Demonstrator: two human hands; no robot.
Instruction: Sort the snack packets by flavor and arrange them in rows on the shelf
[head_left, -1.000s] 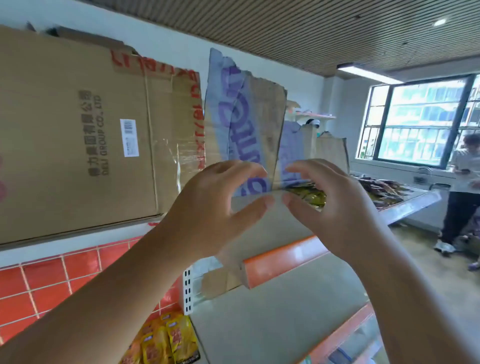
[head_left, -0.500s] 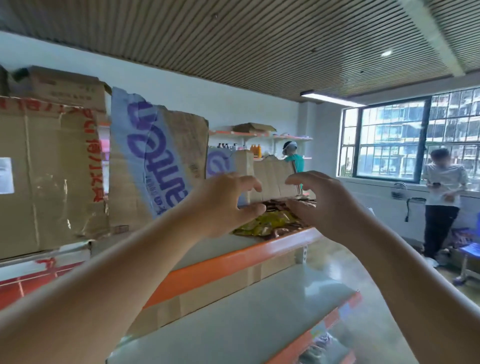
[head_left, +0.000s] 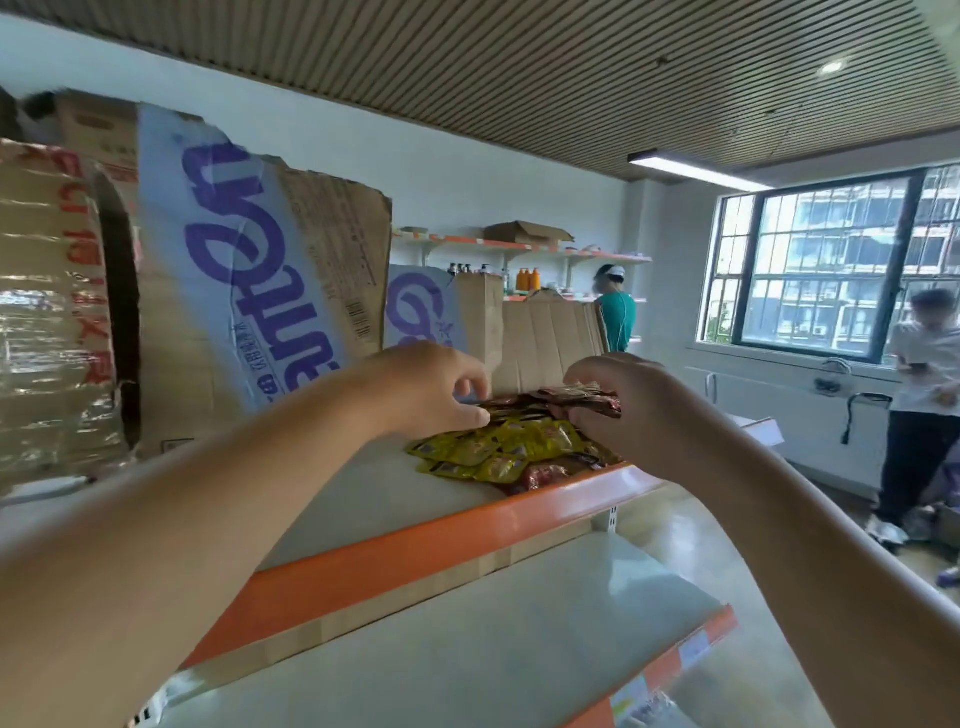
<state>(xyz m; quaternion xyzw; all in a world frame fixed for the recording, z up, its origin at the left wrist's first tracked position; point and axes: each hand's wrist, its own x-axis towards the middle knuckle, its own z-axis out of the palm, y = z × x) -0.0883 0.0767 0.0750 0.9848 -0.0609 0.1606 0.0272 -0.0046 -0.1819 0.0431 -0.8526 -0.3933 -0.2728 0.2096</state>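
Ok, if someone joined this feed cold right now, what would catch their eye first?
The left hand and right hand meet mid-frame, gripping a bundle of dark red packets just above a heap of yellow packets on the orange-edged shelf. Behind them to the left stands torn cardboard with big purple lettering.

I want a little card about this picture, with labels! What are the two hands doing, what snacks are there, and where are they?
left hand: pinches one end of the brown packets
right hand: holds the other end of the same bunch
yellow packets: a loose heap on the shelf, just below the hands
shelf: grey top, orange front edge
behind the snacks: cardboard sheets with purple letters, standing up
rows: none made yet
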